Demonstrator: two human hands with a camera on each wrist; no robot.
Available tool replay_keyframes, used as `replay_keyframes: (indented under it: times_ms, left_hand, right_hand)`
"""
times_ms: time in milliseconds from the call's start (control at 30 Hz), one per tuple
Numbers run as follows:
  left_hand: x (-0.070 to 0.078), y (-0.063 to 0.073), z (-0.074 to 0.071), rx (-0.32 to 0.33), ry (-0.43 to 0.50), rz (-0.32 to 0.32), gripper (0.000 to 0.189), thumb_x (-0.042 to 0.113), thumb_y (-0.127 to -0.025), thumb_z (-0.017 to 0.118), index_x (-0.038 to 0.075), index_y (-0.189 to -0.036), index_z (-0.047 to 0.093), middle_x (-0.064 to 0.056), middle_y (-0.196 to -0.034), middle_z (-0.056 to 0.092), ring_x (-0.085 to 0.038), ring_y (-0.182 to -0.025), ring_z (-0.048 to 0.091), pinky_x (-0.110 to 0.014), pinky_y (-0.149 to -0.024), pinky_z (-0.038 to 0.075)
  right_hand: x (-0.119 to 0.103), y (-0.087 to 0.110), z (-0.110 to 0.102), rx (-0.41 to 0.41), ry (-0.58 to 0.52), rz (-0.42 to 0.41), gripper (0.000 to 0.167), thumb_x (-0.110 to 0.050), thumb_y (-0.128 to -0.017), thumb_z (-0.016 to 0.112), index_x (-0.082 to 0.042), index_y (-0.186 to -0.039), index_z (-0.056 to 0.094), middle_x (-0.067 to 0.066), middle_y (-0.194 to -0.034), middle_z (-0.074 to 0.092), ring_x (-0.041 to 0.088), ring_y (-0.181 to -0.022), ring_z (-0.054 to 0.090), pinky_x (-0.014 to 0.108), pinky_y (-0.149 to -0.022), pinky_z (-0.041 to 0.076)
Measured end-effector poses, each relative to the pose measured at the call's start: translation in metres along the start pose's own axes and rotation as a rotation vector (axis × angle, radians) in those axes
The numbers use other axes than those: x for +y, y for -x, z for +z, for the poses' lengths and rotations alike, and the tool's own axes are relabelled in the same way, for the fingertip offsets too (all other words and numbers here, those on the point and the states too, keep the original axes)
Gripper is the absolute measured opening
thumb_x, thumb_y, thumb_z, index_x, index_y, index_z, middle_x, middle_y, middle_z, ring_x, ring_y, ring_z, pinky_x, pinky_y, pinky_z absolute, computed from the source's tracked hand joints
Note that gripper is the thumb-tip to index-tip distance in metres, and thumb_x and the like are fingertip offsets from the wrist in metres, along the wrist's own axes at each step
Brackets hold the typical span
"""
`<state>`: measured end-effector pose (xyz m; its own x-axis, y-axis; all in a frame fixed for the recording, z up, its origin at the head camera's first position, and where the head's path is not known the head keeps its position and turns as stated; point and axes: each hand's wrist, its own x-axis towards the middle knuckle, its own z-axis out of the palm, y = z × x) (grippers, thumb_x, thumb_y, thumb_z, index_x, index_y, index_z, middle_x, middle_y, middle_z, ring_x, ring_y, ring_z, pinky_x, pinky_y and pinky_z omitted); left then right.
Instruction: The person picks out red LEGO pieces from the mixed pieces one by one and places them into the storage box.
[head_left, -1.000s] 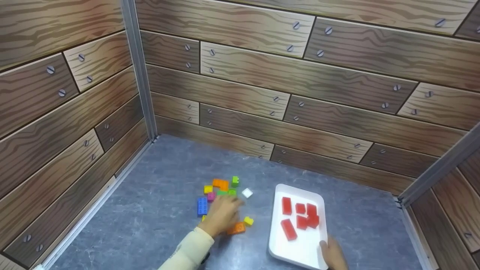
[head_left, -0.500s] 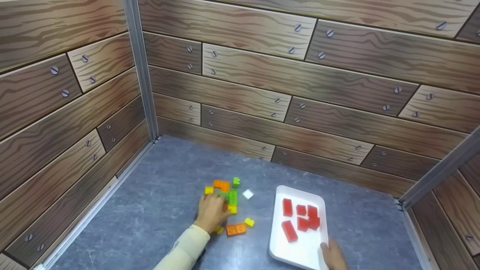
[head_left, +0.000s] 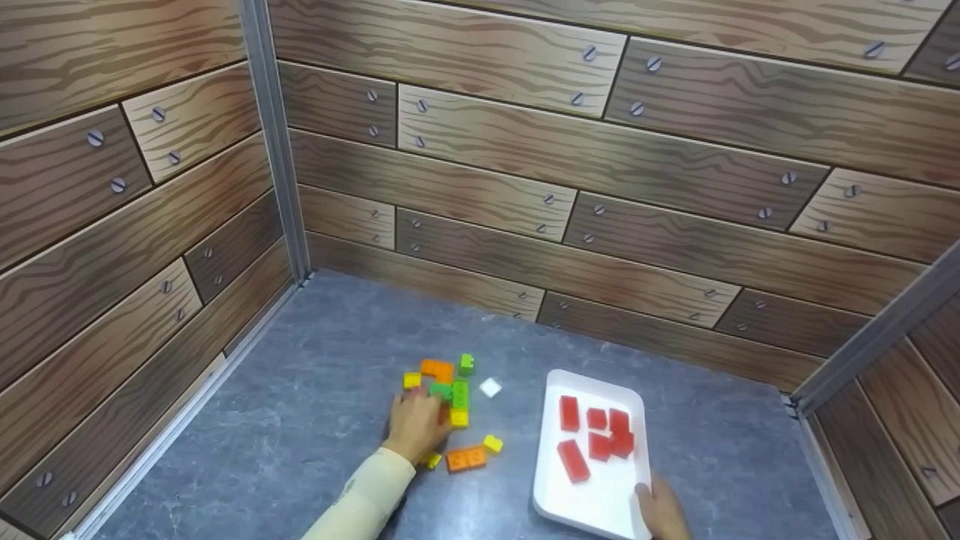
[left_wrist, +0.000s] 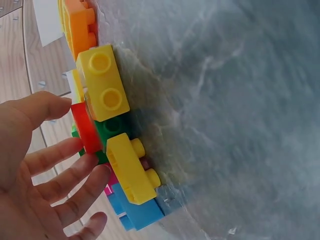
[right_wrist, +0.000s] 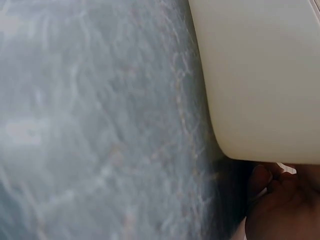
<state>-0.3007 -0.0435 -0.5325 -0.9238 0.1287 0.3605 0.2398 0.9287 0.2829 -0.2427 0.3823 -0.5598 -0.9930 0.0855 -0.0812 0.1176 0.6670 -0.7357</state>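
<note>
My left hand (head_left: 416, 426) is down among the loose toy bricks. In the left wrist view its thumb and fingertips pinch a red brick (left_wrist: 86, 127) from opposite ends. A yellow brick (left_wrist: 104, 82) and a second yellow brick (left_wrist: 131, 170) stand close to it, with a blue brick (left_wrist: 137, 207) just beyond the fingers. At the front right, my right hand (head_left: 664, 510) grips the near right rim of a white tray (head_left: 600, 502), thumb over the edge. Several red bricks (head_left: 574, 461) lie in the tray. The right wrist view shows mostly its outer wall.
Around the left hand lie orange bricks (head_left: 466, 458), a long green brick (head_left: 460, 394), a small green brick (head_left: 466, 364), a white brick (head_left: 490, 388) and a yellow brick (head_left: 493, 444). Wood-patterned walls (head_left: 480, 225) enclose the grey tabletop (head_left: 330, 360).
My left hand has shifted left and back from over the middle of the bricks to the red one, uncovering the long green and a yellow brick. The right hand and tray stay put.
</note>
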Motion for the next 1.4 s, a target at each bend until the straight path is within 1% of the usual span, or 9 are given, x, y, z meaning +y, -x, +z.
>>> replay_keyframes:
  times_ms: [100,233,433,633,833,1033,1100,1200,1400]
  left_hand:
    - [-0.001,0.0,0.001,-0.015,0.008,-0.005,0.028,0.035,-0.079,0.083,0.013,-0.083,0.067,-0.001,-0.073,0.055,-0.027,-0.069,0.06,-0.061,-0.084,0.048]
    - [-0.002,0.0,0.003,-0.054,0.013,-0.016,0.026,0.034,-0.082,0.082,0.014,-0.088,0.068,0.0,-0.072,0.056,-0.025,-0.07,0.06,-0.061,-0.086,0.048]
    - [-0.001,-0.001,0.002,-0.072,0.019,-0.008,0.021,0.03,-0.083,0.08,0.014,-0.087,0.067,0.002,-0.07,0.053,-0.023,-0.067,0.056,-0.054,-0.077,0.049]
    - [-0.002,0.0,0.0,-0.044,0.043,0.013,0.02,0.027,-0.083,0.08,0.012,-0.087,0.068,0.001,-0.071,0.054,-0.021,-0.068,0.055,-0.048,-0.07,0.05]
    - [-0.003,0.001,0.0,0.02,0.05,0.049,0.017,0.024,-0.086,0.078,0.011,-0.085,0.067,0.0,-0.07,0.052,-0.02,-0.064,0.055,-0.043,-0.061,0.051]
    - [0.0,0.002,-0.004,0.042,0.122,0.046,0.017,0.017,-0.087,0.077,0.01,-0.082,0.062,0.0,-0.069,0.046,-0.017,-0.056,0.049,-0.034,-0.05,0.045]
    - [0.001,0.002,-0.005,0.048,0.136,0.045,0.018,0.016,-0.086,0.078,0.009,-0.081,0.062,0.0,-0.069,0.046,-0.016,-0.055,0.048,-0.033,-0.049,0.045]
    - [0.002,0.002,-0.009,0.034,0.157,0.037,0.016,0.015,-0.087,0.078,0.009,-0.083,0.063,0.0,-0.07,0.047,-0.015,-0.057,0.047,-0.032,-0.05,0.044]
    - [0.007,-0.001,-0.019,0.022,0.168,0.035,0.014,0.011,-0.084,0.076,0.006,-0.093,0.067,-0.006,-0.077,0.058,-0.02,-0.065,0.057,-0.035,-0.055,0.051]
  right_hand:
    - [-0.001,-0.001,0.0,0.006,0.035,-0.01,0.045,-0.003,-0.1,0.047,0.024,-0.134,0.035,0.046,-0.13,0.045,0.061,-0.122,0.045,0.067,-0.103,0.038]
    - [0.0,-0.001,0.0,0.006,0.042,-0.031,0.045,-0.002,-0.099,0.047,0.023,-0.135,0.036,0.046,-0.13,0.046,0.061,-0.121,0.046,0.067,-0.103,0.038]
    - [0.001,0.0,0.0,0.014,0.028,-0.039,0.043,-0.001,-0.1,0.048,0.024,-0.133,0.037,0.046,-0.127,0.048,0.06,-0.118,0.049,0.067,-0.101,0.04]
    - [0.001,0.002,0.0,0.028,0.043,-0.064,0.042,-0.001,-0.099,0.048,0.024,-0.132,0.038,0.046,-0.126,0.049,0.061,-0.117,0.049,0.067,-0.1,0.04]
    - [0.003,0.001,0.0,0.026,0.044,-0.064,0.042,-0.001,-0.099,0.049,0.023,-0.132,0.038,0.046,-0.125,0.049,0.061,-0.116,0.05,0.068,-0.099,0.041]
    - [0.003,-0.002,-0.001,0.02,0.058,-0.044,0.042,0.0,-0.098,0.049,0.023,-0.131,0.039,0.045,-0.126,0.049,0.061,-0.119,0.048,0.067,-0.101,0.04]
    - [0.002,-0.002,-0.001,0.013,0.058,-0.029,0.043,-0.001,-0.098,0.049,0.024,-0.131,0.039,0.045,-0.128,0.048,0.061,-0.121,0.047,0.067,-0.102,0.039]
    - [0.001,-0.002,-0.001,0.004,0.03,-0.006,0.044,-0.003,-0.099,0.047,0.023,-0.133,0.037,0.046,-0.13,0.046,0.061,-0.122,0.046,0.067,-0.103,0.038]
    - [0.001,-0.003,0.001,0.006,0.008,0.011,0.045,-0.003,-0.1,0.046,0.022,-0.135,0.036,0.045,-0.131,0.046,0.059,-0.121,0.048,0.067,-0.103,0.039]
